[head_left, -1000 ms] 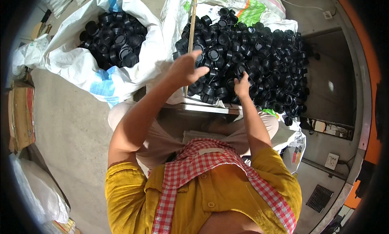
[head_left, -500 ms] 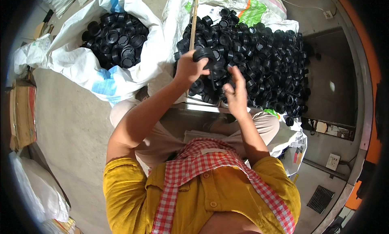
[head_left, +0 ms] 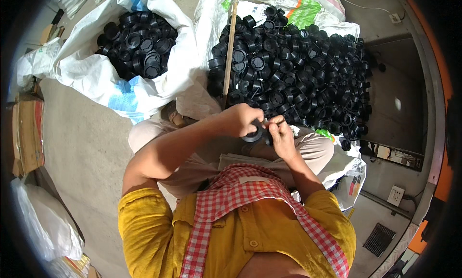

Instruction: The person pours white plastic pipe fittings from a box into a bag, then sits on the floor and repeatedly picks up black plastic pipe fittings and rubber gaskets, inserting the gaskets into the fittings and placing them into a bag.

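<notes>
A heap of black caps [head_left: 301,76] spreads at the centre right; left of it sits an open white sack [head_left: 86,69] holding similar caps; the left hand [head_left: 244,118] has its fingers curled round a black ring [head_left: 258,131] just before the heap; the right hand [head_left: 283,137] pinches a dark part [head_left: 268,136] beside it, whether joined I cannot tell; a firm left hold with small right-hand movements should work best.

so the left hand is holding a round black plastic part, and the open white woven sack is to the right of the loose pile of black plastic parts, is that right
The side is wrong: the head view shows the open white woven sack left of the loose pile of black plastic parts. The left hand does hold a round black plastic part.
</notes>
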Tool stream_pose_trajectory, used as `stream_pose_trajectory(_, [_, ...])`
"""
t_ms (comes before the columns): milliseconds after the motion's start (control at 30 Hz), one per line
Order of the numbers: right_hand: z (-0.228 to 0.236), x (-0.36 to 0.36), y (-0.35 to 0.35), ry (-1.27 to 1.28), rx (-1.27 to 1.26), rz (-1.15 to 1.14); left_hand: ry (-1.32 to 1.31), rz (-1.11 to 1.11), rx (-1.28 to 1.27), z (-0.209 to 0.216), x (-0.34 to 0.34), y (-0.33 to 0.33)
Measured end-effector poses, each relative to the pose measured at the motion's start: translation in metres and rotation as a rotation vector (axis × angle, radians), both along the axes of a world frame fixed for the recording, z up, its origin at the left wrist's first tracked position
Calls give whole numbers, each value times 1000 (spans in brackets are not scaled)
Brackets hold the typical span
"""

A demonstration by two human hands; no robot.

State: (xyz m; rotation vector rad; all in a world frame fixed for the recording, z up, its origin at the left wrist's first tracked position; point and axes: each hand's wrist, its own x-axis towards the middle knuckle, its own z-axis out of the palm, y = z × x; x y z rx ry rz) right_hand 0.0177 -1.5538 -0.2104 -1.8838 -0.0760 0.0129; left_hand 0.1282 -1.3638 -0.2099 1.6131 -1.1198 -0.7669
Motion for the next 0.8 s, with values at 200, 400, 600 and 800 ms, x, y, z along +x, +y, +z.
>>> stream_pose_trajectory(200, [19,-35,6,911,1328,236,-980,-82,-521,39,-7,-7])
stream_pose_trajectory(400, [24,-69,-45,840,1145,384,-510,562,-614,41,40,32])
stream_pose_trajectory(600, [17,14,-4,142,1212,-358,440,388,99,26,-5,-3])
stream_pose_trajectory(800, [17,86,59,-90,873,-391,1046,492,-532,17,6,-12])
